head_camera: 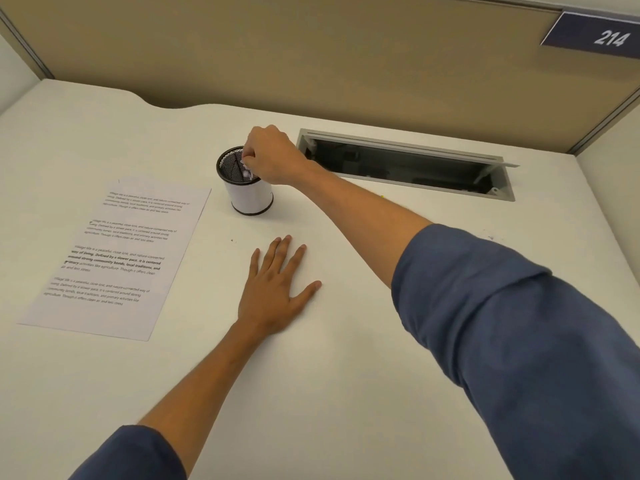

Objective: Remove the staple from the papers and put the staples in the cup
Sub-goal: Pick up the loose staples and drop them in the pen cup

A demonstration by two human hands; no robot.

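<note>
A black mesh cup [247,194] with a white band around its wall stands upright on the white desk. My right hand [272,155] hovers over its rim, fingertips pinched together above the opening; any staple between them is too small to make out. Something small and pale shows inside the cup. The printed papers [117,258] lie flat to the left of the cup. My left hand [275,287] rests flat on the desk in front of the cup, fingers spread, holding nothing.
An open cable hatch [408,164] with a grey frame is sunk into the desk right of the cup. A beige partition wall [311,57] rises behind the desk, with a sign reading 214 [601,36] at the top right.
</note>
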